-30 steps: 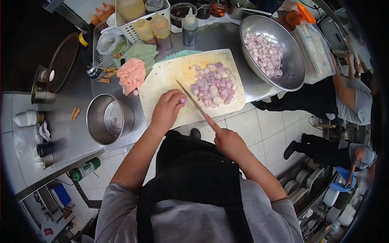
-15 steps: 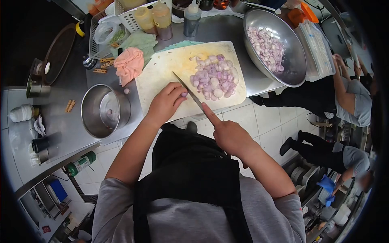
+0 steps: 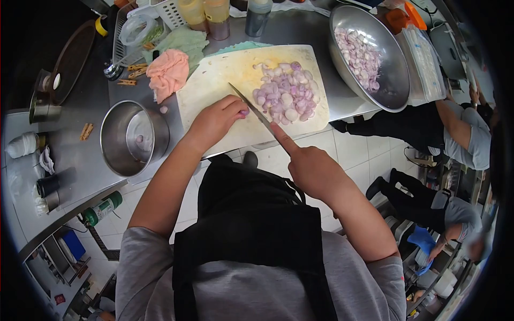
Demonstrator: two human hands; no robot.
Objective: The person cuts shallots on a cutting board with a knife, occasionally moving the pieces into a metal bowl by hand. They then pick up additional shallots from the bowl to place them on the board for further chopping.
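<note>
My right hand is closed round the handle of a kitchen knife, index finger stretched along the spine. The blade slants up and left over the white cutting board. Close beside the blade, my left hand pinches a small purple shallot against the board near its front edge. To the right of the blade lies a pile of sliced shallots. The knife's handle is hidden in my right fist.
A large steel bowl of shallot slices stands at the right. On the left is a steel pot with a shallot inside. A pink cloth, clothespins and sauce bottles sit around the board. Other people are at the right.
The whole view has shifted slightly, so the counter things appear higher. Both hands keep their grips, the knife still beside the shallot.
</note>
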